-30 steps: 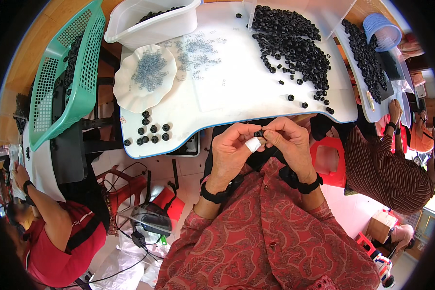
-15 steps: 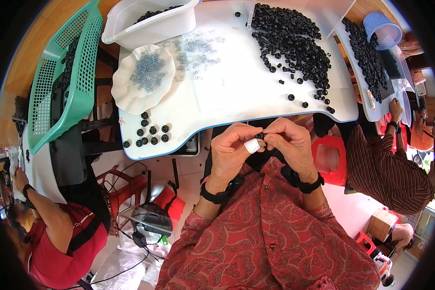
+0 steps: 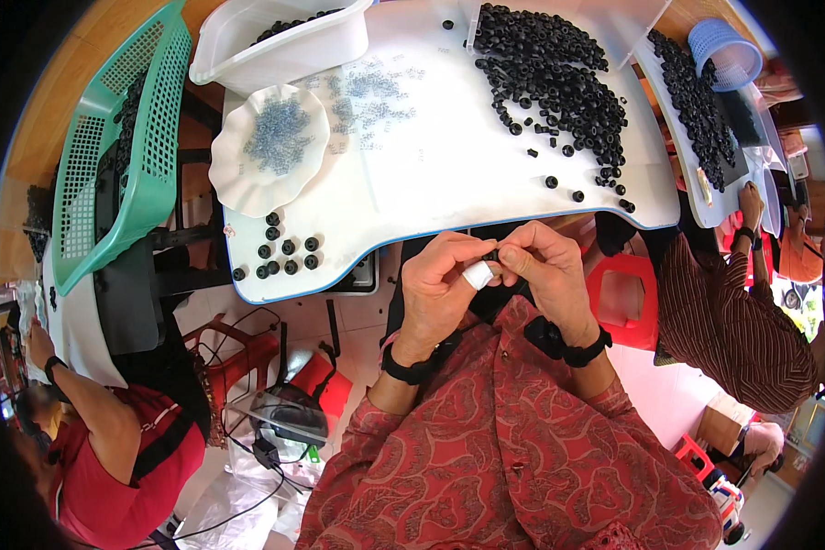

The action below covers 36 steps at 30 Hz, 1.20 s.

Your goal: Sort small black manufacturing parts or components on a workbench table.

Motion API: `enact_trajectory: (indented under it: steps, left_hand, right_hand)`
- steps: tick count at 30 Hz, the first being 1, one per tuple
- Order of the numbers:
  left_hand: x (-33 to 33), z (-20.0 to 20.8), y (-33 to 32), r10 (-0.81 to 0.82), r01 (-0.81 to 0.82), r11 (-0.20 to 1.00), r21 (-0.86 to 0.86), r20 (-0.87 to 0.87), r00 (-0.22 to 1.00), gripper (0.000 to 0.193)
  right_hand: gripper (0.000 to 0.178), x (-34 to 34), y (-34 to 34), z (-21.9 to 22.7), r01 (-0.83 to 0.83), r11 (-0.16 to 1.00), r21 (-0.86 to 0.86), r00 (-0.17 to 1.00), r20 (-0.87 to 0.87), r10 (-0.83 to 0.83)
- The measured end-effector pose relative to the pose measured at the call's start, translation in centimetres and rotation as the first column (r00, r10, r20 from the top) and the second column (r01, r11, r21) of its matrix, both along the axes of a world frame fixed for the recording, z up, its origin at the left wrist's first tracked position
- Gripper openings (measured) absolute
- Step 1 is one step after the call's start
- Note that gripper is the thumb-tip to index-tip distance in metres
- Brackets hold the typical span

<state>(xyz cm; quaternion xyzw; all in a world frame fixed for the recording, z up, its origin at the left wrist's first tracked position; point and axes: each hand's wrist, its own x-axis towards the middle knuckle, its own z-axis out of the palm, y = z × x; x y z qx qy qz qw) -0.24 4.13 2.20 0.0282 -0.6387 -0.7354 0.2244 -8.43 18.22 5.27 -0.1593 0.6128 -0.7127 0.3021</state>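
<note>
Just in front of the table's near edge, my left hand [image 3: 438,286] and my right hand [image 3: 555,282] meet at the fingertips, both closed in a pinch. White tape [image 3: 478,275] wraps one finger of my left hand. A small black part was visible between the fingertips a moment ago; now the fingers almost fully hide it. Several similar black ring-like parts [image 3: 290,267] stand in loose rows at the table's near left. Farther off lies a large pile of these black parts [image 3: 573,101]. A white wavy-rimmed plate [image 3: 234,183] holds small clear bluish pieces [image 3: 280,136].
More clear pieces [image 3: 371,96] lie scattered on the white table [image 3: 431,183]. A white tub [image 3: 289,60] stands at the back left, beside a green basket [image 3: 160,147]. Co-workers sit on both sides, one in red [image 3: 128,458], one in stripes [image 3: 729,330]. A red stool [image 3: 621,293] is right of me.
My right fingertips have closed in over the small black part, which showed between my hands before and is now nearly hidden. Both hands stay in about the same place.
</note>
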Motion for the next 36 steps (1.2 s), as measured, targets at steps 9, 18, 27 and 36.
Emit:
enact_trajectory:
  steps: [9, 18, 27, 36]
  left_hand:
    - [-0.2, -0.5, 0.9, -0.016, -0.034, 0.916, 0.4, 0.121, 0.993, 0.02]
    - [-0.1, -0.5, 1.2, -0.002, -0.028, 0.925, 0.378, 0.078, 0.997, 0.023]
    - [-0.1, 0.0, 1.1, -0.021, 0.006, 0.972, 0.233, 0.059, 0.998, 0.027]
    - [-0.1, -0.4, 1.2, -0.131, 0.064, 0.911, 0.407, 0.139, 0.982, 0.022]
  right_hand:
    - [0.005, 1.3, -1.5, 0.5, 0.191, 0.972, 0.135, 0.859, -0.502, -0.099]
    - [0.007, 1.1, -1.2, 0.3, 0.18, 0.975, 0.131, 0.947, -0.291, -0.136]
    - [0.01, 0.1, -0.2, 0.7, 0.08, 0.982, 0.173, 0.975, -0.218, -0.041]
    - [0.005, 1.4, -1.3, -0.3, 0.29, 0.956, 0.042, 0.918, -0.293, -0.266]
